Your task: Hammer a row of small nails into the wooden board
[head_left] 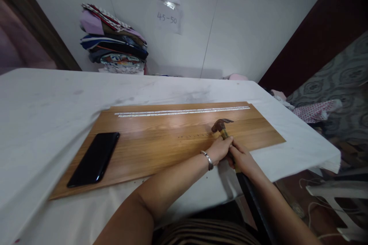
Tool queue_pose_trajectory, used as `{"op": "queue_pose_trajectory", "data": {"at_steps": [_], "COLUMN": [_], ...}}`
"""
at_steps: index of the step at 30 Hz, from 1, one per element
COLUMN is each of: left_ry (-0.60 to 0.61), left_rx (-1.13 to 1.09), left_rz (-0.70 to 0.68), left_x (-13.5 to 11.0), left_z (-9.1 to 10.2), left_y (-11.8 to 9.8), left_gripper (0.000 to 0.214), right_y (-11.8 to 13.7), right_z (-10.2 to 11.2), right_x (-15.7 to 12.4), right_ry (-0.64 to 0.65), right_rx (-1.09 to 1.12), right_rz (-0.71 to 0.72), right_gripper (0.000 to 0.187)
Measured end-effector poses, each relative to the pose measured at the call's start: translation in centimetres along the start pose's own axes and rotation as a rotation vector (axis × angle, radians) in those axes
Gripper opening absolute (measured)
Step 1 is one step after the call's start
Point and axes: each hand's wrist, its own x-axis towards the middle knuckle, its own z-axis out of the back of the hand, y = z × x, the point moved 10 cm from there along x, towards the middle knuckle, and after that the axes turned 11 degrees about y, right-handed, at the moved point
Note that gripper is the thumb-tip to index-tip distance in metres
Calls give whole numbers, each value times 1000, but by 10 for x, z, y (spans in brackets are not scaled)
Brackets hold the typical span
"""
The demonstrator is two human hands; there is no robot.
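A claw hammer with a rusty head is tilted over the front right part of a wooden board. My right hand is closed around its handle. Close beside it, my left hand, with a metal bracelet at the wrist, is closed against the handle just below the head; its fingertips are partly hidden. A row of small dark marks or nails, too small to tell which, runs across the board left of the hammer head. Two thin white marked strips lie along the board's far side.
A black smartphone lies on the board's left end. The board rests on a table with a white cloth. Folded clothes are stacked against the back wall. A white plastic stool stands at the lower right.
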Motion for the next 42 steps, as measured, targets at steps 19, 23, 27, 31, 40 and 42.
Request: {"op": "queue_pose_trajectory", "data": {"at_steps": [19,23,27,31,40,42], "left_ry": [4,81,67,38,-3,-3], "left_rx": [16,-5,-7,3,32,40], "left_rz": [3,12,-10,1,-5,3], "left_x": [-1,-3,-5,-3,-4,-4], "left_z": [-1,-10,-9,-5,-2,-3], "left_y": [0,-1,-4,-1,-4,-3], "left_gripper": [28,29,23,20,18,18], "right_y": [-2,-9,-8,-6,-6,-6], "right_z": [-2,-2,-3,-5,-4,-3], "right_x": [0,1,2,2,2,2], "right_ry": [19,30,46,54,47,41], "right_rx": [42,51,69,53,58,55], "right_rz": [-20,-39,-10,-4,-3,-3], "right_gripper": [36,33,34,34,34,32]}}
